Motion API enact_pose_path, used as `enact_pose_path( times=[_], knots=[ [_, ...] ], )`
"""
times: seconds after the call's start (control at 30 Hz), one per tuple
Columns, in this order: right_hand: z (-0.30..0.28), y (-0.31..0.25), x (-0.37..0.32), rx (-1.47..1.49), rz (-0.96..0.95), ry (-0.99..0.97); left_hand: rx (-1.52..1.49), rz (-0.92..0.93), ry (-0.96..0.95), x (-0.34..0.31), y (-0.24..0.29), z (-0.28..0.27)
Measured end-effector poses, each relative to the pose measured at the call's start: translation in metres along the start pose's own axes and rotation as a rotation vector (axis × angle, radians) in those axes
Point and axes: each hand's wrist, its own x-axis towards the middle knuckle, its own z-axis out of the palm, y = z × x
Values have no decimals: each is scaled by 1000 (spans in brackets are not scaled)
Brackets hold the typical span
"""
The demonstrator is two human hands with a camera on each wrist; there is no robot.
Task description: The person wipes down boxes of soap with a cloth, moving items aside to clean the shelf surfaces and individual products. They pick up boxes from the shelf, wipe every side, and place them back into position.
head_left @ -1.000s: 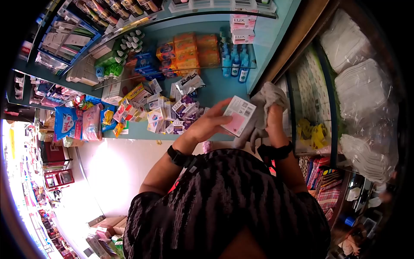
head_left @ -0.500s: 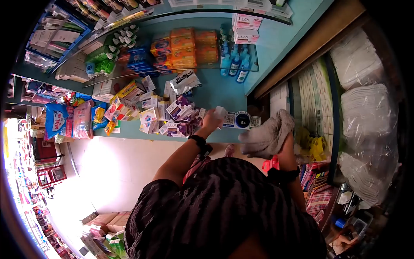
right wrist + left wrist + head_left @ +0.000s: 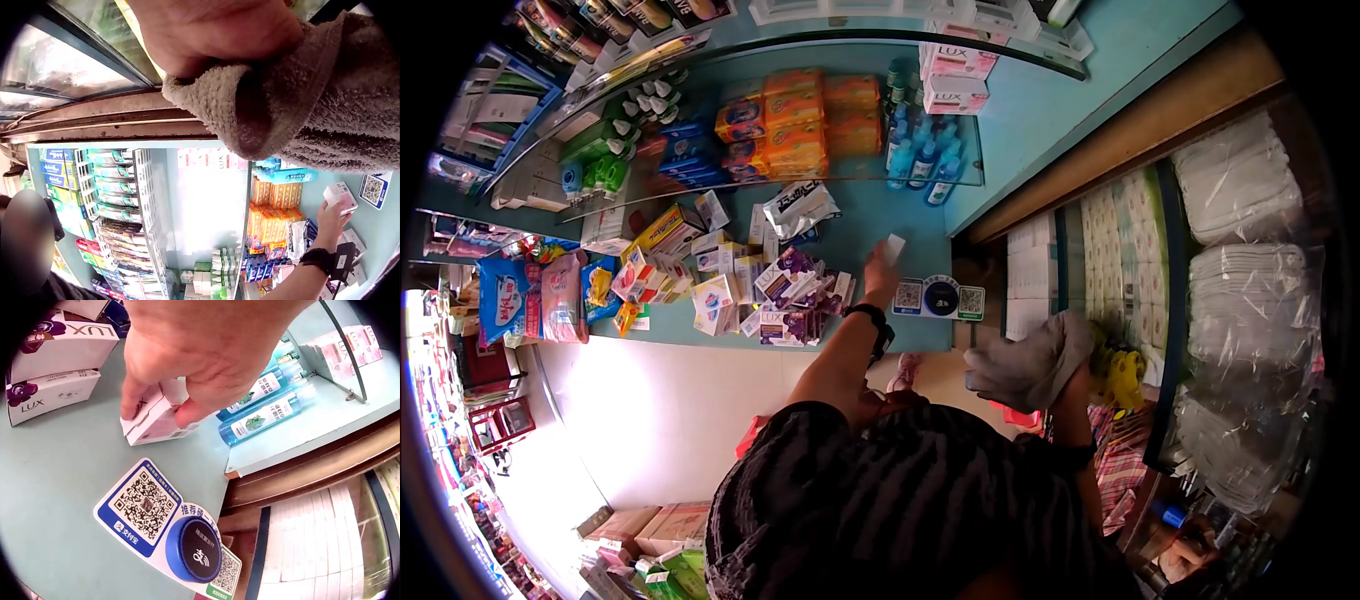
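Observation:
On the blue-green shelf (image 3: 870, 225) my left hand (image 3: 200, 350) grips a small white and pink Lux soap box (image 3: 159, 422) between thumb and fingers. The box sits close over the shelf surface, its top covered by the hand in the left wrist view. Beside it lies a pile of purple and white Lux soap boxes (image 3: 785, 325). My right hand (image 3: 215, 31) holds a grey terry cloth (image 3: 1020, 365) in front of the shelf edge, its fingers hidden in the folds.
A payment sign with QR codes (image 3: 940, 298) lies near the shelf's front edge. Behind stand blue bottles (image 3: 925, 165) and orange packs (image 3: 790, 125) under a glass shelf. Pink Lux boxes (image 3: 956, 95) are stacked at the back, and bagged white goods (image 3: 1250, 300) hang right.
My left hand has carried the soap box from beside the cloth, in front of my body, onto the shelf. My right hand and the cloth have drawn back from the shelf.

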Motion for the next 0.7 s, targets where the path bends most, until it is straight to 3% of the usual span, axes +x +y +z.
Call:
enact_pose_path(
  times=[0.2,0.33,0.43,0.47,0.57,0.6,0.7],
  knots=[
    [20,-18,-6,226,9,-159,2,-6,-64,1,-1,0],
    [43,-24,-6,282,33,-68,84,78,-12,-10,6,-12],
    [49,-23,-2,295,23,-88,27,72,-114,-29,31,-32],
    [50,-23,-1,290,24,-103,22,206,-65,-32,37,-38],
    [49,-17,9,390,22,-180,-269,265,-194,-35,90,-76],
    [49,-14,13,442,20,-210,-317,393,-104,-36,122,-94],
    [47,-9,17,442,-62,-351,-286,500,-12,-2,193,-132]
  ],
)
